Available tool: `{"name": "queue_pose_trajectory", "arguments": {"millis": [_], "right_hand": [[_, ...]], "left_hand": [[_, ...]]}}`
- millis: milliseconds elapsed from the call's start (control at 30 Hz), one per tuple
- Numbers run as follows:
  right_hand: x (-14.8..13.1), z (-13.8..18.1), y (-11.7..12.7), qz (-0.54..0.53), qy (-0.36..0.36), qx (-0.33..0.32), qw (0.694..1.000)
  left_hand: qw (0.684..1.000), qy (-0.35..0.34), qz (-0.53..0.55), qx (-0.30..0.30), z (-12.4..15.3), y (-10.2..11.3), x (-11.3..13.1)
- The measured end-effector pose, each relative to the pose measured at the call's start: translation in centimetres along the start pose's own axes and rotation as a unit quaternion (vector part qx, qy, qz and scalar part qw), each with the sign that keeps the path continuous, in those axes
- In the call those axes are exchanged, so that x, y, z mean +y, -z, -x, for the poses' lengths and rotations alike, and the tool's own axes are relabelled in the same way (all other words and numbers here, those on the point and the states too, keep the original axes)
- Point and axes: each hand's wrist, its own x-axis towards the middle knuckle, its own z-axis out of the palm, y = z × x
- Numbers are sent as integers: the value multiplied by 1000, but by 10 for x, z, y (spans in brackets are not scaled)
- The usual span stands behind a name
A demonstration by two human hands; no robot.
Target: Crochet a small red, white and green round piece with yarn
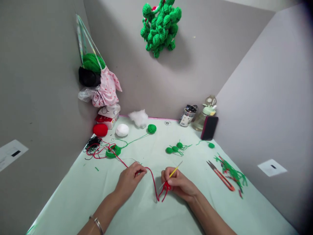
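Observation:
My left hand [129,179] is closed, pinching a strand of red yarn [154,181] that runs back toward the tangle at the left. My right hand [177,182] is closed on a yellow crochet hook [176,169], its tip at a small red loop of yarn by my fingers. Both hands rest on the pale green table [146,212], a short gap between them, the red strand hanging in a loop across it.
Red scissors [221,176] and green yarn scraps [232,173] lie to the right. Small green crocheted balls [174,149], a green yarn ball [152,128], red ball [100,130], white ball [122,130], a phone [209,128], bottle [204,117] and jar [187,116] stand behind. A green crocheted cluster [160,27] hangs above.

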Motion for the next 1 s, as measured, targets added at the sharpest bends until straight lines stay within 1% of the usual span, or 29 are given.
{"name": "queue_pose_trajectory", "arguments": {"millis": [167, 400, 600, 767, 833, 867, 933, 1000], "right_hand": [[3, 0, -3, -33, -2, 0, 999], [6, 0, -10, -49, -19, -3, 999], [3, 0, -14, -22, -18, 6, 1000], [-4, 1, -26, 19, -1, 39, 999], [-12, 6, -35, 34, 14, 57, 998], [-17, 10, -42, 41, 23, 65, 997], [-28, 22, -56, 52, 51, 81, 994], [-38, 40, -71, 77, 100, 101, 987]], "left_hand": [[1000, 6, 14, -3, -1, 2, 3], [999, 13, 37, -3, -5, 3, -1], [999, -4, 33, 3, -3, 3, -2], [999, -34, 32, 27, -2, -1, -5], [997, -46, 36, 59, -2, 2, -6], [994, -50, 37, 86, -2, 5, -5], [985, -54, 32, 164, 1, 15, 0], [967, -69, 19, 245, 8, 27, 14]]}}
